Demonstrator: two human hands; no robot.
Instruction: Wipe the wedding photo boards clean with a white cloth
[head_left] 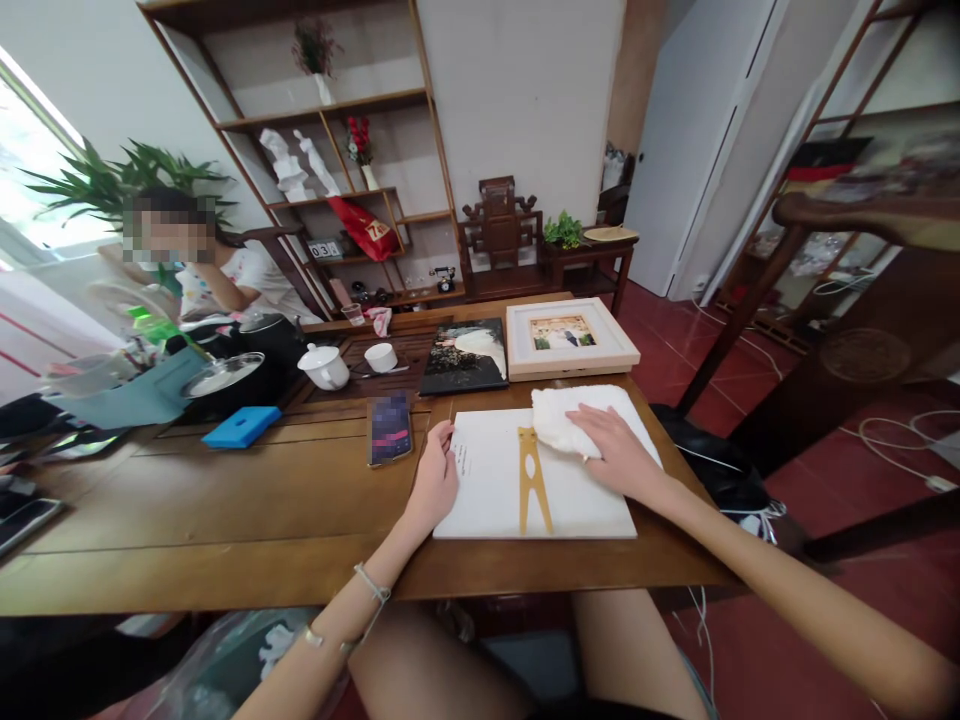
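A white flat board (pixel 495 490), the back of a picture frame with a gold stand piece (pixel 533 480) on it, lies on the wooden table (pixel 247 510) in front of me. My left hand (pixel 433 483) curls over the board's left edge and holds it. My right hand (pixel 616 452) lies flat, fingers stretched, pressing a white cloth (pixel 559 418) onto the board's far right part.
Beyond the board lie a white framed photo (pixel 571 338), a dark photo print (pixel 465 357) and a phone (pixel 390 429). Further left are a blue box (pixel 241 426), a white teapot (pixel 325 366), a cup (pixel 381 356) and pots. Another person (pixel 217 275) sits at the far left.
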